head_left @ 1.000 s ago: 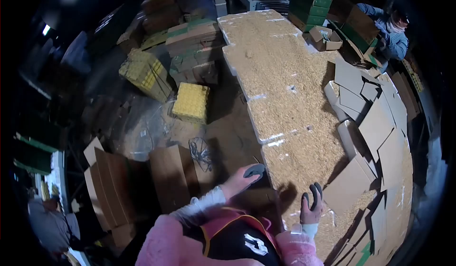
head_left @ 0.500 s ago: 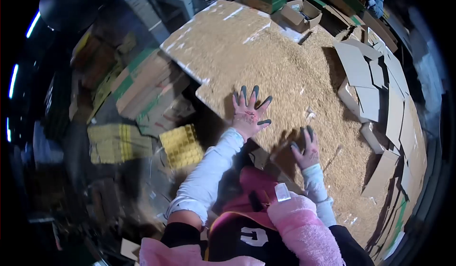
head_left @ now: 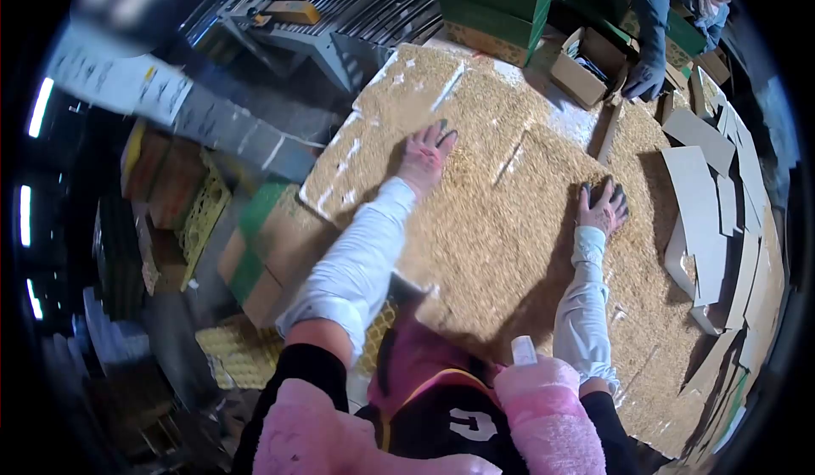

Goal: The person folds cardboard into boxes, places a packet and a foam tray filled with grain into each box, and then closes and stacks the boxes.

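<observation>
My left hand [head_left: 426,157] lies on the loose tan husk-like material [head_left: 484,246] that covers a broad white-edged surface. Its dark-tipped fingers are spread, with nothing held. My right hand [head_left: 603,209] rests farther right on the same material, fingers apart and pointing away from me, also holding nothing. White sleeves cover both forearms. To the right of my right hand lie overlapping flat cardboard pieces [head_left: 697,212]. An open cardboard box [head_left: 580,82] with dark items inside stands beyond it.
Another person's gloved hand [head_left: 645,79] is beside the open box. Green boxes [head_left: 492,8] are stacked at the far edge, left of which is a roller conveyor [head_left: 373,16]. A taped carton [head_left: 276,246] and yellow egg trays [head_left: 238,352] are at the left.
Both hands have moved forward over the material, the left one farthest. The view has shifted toward the far end, and the other person's gloved hand now shows by the box.
</observation>
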Motion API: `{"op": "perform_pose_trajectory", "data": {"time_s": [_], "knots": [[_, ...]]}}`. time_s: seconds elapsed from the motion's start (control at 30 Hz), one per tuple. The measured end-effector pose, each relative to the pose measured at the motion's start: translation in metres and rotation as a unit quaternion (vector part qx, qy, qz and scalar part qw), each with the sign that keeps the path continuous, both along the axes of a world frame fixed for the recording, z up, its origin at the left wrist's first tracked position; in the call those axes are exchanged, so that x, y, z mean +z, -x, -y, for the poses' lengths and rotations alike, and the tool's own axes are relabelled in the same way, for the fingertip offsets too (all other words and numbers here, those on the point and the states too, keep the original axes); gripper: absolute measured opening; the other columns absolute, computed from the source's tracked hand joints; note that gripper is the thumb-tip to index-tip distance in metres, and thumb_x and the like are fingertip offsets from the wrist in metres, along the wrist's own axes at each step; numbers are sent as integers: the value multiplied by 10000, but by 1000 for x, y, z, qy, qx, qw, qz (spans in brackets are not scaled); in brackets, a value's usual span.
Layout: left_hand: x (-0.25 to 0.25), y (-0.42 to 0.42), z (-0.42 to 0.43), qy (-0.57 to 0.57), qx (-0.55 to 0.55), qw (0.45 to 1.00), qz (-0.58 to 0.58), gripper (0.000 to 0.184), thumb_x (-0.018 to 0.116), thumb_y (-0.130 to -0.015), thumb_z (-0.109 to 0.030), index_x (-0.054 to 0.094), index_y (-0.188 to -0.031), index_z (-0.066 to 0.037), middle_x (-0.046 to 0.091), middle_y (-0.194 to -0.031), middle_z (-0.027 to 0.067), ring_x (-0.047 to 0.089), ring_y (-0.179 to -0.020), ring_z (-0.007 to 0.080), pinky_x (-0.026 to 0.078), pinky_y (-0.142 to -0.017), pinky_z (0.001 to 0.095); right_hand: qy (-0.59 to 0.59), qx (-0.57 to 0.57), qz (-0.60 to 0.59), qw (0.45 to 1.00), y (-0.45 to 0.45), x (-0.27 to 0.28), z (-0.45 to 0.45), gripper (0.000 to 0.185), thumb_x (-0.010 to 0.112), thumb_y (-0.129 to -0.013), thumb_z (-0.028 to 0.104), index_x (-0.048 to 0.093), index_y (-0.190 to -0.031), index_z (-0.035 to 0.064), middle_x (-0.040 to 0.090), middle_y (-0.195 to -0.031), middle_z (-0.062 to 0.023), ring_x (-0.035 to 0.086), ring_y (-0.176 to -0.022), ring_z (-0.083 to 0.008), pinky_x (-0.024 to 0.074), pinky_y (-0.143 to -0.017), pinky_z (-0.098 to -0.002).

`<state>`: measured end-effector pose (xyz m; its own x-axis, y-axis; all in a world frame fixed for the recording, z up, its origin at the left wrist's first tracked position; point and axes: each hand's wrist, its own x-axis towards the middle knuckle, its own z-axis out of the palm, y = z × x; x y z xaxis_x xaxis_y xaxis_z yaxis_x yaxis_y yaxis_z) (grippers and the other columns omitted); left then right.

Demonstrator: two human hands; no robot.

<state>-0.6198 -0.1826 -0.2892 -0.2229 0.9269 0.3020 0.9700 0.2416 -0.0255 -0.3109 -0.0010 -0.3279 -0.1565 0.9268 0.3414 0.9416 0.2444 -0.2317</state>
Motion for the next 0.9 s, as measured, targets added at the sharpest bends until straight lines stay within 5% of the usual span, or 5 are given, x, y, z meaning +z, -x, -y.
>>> {"op": "perform_pose_trajectory", "data": {"time_s": [0.33,0.43,0.57,0.73,0.9], "knots": [[-1,266,-120,0,-44,988,150,450,523,-818,-302,465,-1252,-199,395,-1328,143,360,-1206,351,275,-1002,453,1,182,-247,952,339,23,0,517,679,-709,273,527,-1173,103,538,-1144,-184,494,-1066,-361,388,-936,-414],[-14,298,-140,89,-113,972,186,529,486,-816,-237,386,-1335,-216,348,-1376,132,304,-1264,337,199,-1068,409,122,366,-398,832,418,14,3,485,644,-742,247,518,-1190,112,523,-1173,-181,489,-1068,-369,399,-924,-400],[-8,288,-92,150,-117,963,189,551,463,-773,-192,415,-1321,-229,285,-1425,116,200,-1325,341,128,-1082,438,-26,189,-17,982,417,29,11,441,534,-812,355,496,-1201,149,456,-1274,-167,392,-1190,-369,246,-989,-566],[25,230,29,89,-77,981,151,417,586,-754,-243,561,-1162,-158,327,-1369,159,284,-1246,404,258,-1029,466,228,321,101,914,376,80,160,569,522,-789,447,423,-1274,166,253,-1419,-164,156,-1324,-409,152,-990,-657],[-2,211,168,-15,86,872,482,459,616,-783,-187,490,-1216,-102,375,-1328,206,358,-1241,314,272,-1040,383,226,411,-152,870,264,79,272,490,597,-717,412,520,-1151,198,370,-1334,-88,295,-1263,-354,171,-1006,-627]]}}
